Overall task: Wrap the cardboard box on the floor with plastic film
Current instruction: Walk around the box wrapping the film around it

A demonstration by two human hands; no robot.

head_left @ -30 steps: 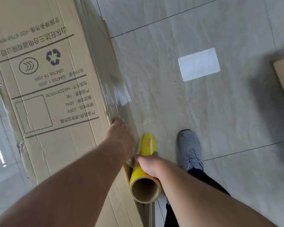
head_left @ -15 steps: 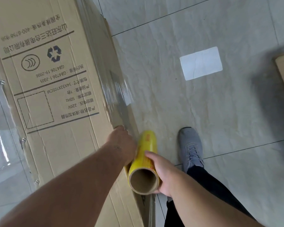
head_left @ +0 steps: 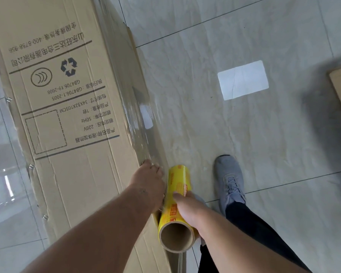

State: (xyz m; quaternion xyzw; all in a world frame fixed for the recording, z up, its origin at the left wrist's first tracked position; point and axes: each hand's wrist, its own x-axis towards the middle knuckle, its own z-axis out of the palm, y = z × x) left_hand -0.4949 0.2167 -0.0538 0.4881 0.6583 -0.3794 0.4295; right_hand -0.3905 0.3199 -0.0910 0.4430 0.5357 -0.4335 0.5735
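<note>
Cardboard, matte brown and printed with black text and a recycling mark, fills the left of the head view: the cardboard box (head_left: pixel 67 119) lies on the tiled floor (head_left: pixel 244 154), its long axis running from the bottom of the frame toward the top. Clear plastic film (head_left: pixel 140 119) already clings to its right side face, glossy and faintly wrinkled, catching white glare.

The film roll (head_left: pixel 177 203) sits just beside that right edge, a yellow-labelled cylinder on a brown cardboard core whose open end faces the camera; its axis runs roughly parallel to the box's length. The right hand (head_left: pixel 191 211) grips the roll from the right, thumb laid across the label and fingers curled behind it. The left hand (head_left: pixel 150 180) lies between roll and box, fingers reaching over the box's upper right edge onto the film; whether they press flat or pinch cannot be told. The box lies to the left of both hands, the left one nearer, so unrolling probably has to carry the roll across or along it.

A grey shoe (head_left: pixel 229 180) stands right of the roll. A white rectangular patch (head_left: pixel 243 79) lies farther off on the floor.
</note>
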